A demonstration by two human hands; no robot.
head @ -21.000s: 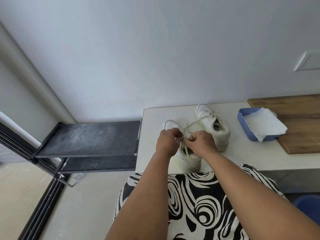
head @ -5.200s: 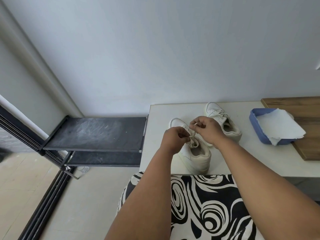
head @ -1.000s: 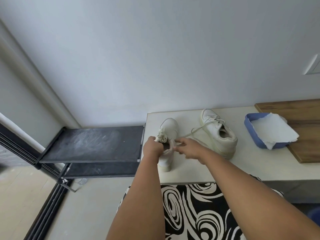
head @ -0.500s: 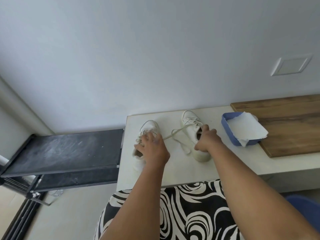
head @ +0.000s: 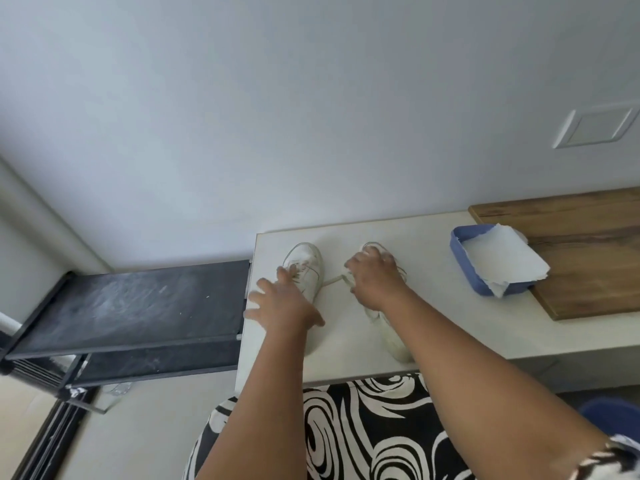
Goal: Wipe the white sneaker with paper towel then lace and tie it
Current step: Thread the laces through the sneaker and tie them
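On the white table [head: 450,327], the left hand [head: 282,301] lies with fingers spread and straight over the left white sneaker [head: 306,268], while the right hand [head: 375,277] curls around the laced top of the right white sneaker [head: 393,336], near the blue tray [head: 465,268] of paper towel [head: 502,261].

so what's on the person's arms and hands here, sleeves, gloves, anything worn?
Both forearms are bare, and the left hand and right hand wear no gloves. No ring, watch or bracelet shows. A black-and-white patterned sleeve edge appears at the right upper arm, matching the swirl-print garment below.
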